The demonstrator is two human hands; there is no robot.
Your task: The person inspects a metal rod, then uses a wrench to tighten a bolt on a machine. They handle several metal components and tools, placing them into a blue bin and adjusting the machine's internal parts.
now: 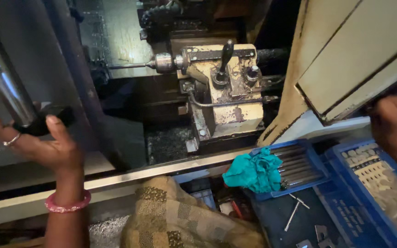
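**Now the left hand is at the door handle, the right at the panel edge**

Clearly the left hand (33,142) is the one closest to the black handle (47,120) of the sliding machine door (5,82). The palm is spread, with the fingers loose and not closed; the thumb touches the black grip from the right side, and the rest of the hand lies just below and to the left of it. From the grip a shiny steel bar (1,78) goes up and to the left, so its long axis is steeply tilted.

The right hand (394,124) is far away on the other side, at the lower corner of the cream-coloured panel (359,59). Its fingers look curled, but whether they truly hold the edge I cannot tell.

Between both hands, inside the machine, stands the tailstock with a drill chuck (164,63) pointing left. Below are blue trays (320,167) with metal rods, and a teal rag (253,171).
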